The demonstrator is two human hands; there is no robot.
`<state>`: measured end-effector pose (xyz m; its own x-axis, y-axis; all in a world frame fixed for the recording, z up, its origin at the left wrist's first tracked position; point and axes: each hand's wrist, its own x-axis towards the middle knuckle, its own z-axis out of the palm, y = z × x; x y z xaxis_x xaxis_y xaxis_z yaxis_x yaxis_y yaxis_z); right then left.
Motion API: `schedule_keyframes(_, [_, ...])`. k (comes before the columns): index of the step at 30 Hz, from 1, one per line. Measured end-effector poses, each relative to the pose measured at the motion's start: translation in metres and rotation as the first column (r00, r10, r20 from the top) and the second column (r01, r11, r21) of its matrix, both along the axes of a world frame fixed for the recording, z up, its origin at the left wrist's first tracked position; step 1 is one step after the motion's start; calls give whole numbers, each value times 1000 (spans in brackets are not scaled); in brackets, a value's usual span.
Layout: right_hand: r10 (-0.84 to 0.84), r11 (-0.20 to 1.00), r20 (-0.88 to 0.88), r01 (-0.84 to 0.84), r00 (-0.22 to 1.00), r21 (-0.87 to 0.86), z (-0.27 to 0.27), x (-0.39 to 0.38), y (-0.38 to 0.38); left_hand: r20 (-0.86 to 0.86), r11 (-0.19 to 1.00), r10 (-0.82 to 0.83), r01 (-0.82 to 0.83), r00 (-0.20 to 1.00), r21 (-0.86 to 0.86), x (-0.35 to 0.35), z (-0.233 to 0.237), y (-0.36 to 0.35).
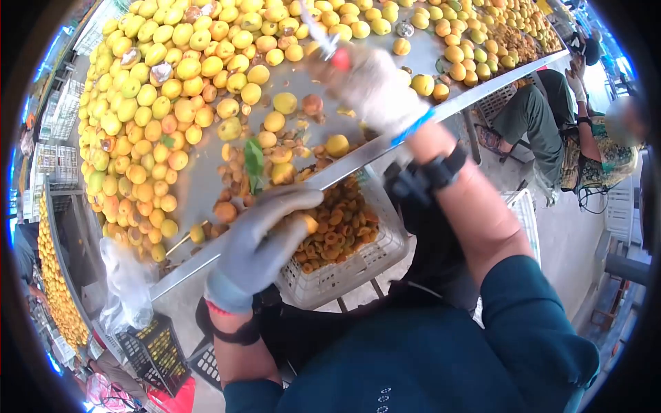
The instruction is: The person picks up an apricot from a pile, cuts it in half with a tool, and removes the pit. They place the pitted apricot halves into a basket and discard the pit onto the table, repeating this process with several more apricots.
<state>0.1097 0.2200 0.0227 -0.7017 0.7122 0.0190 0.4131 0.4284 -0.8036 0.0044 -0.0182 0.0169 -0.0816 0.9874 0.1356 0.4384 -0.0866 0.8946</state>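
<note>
My left hand (265,241), in a grey-white glove, is closed around an orange-yellow apricot (303,221), mostly hidden by the fingers. It is over the table's front rim, just above a white plastic crate (330,286) holding cut apricot halves (344,230). Blurred by motion, my gloved right hand (375,89) is raised over the metal table (303,82) and grips a small knife (339,58) with red on its handle. The blade points to the far side, above the whole apricots (179,69). A green leaf (254,164) lies among pieces beyond my left hand.
A metal rim (482,93) edges the table. A clear plastic bag (127,286) hangs at its left corner, above a black crate (157,354). Another person (551,124) sits at the right. More apricots (58,289) lie on a table at far left.
</note>
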Motion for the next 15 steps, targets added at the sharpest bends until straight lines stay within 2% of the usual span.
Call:
schedule_keyframes(1, [-28, 1000, -5, 28, 1000, -2, -14, 1, 28, 37, 999, 35, -35, 999, -19, 3, -1, 0])
schedule_keyframes(2, [36, 963, 159, -77, 987, 257, -22, 4, 56, 71, 997, 76, -74, 995, -35, 6, -3, 2])
schedule_keyframes(4, [-52, 912, 459, -146, 887, 384, -33, -3, 104, 155, 984, 161, -147, 975, -96, 8, -5, 4])
schedule_keyframes(6, [-4, 847, 590, -311, 807, 431, -45, 2, 126, 251, 964, 238, -197, 938, -179, 8, -6, 9])
schedule_keyframes(9, [36, 843, 637, -366, 770, 395, -54, -5, 129, 444, 951, 285, -192, 850, -243, 10, -4, 18])
schedule_keyframes(12, [170, 879, 555, -380, 814, 287, -35, -7, 109, 544, 919, 379, -232, 749, -320, 9, -4, 21])
schedule_keyframes(13, [193, 937, 503, -310, 843, 160, -28, -10, 91, 577, 904, 421, -270, 700, -331, 11, -5, 23])
schedule_keyframes(14, [304, 952, 347, -267, 887, -151, 2, -10, 61, 605, 883, 469, -313, 644, -351, 13, -7, 23])
schedule_keyframes(15, [374, 862, 138, -289, 917, -416, 25, -7, 34, 612, 876, 482, -334, 628, -347, 15, -10, 24])
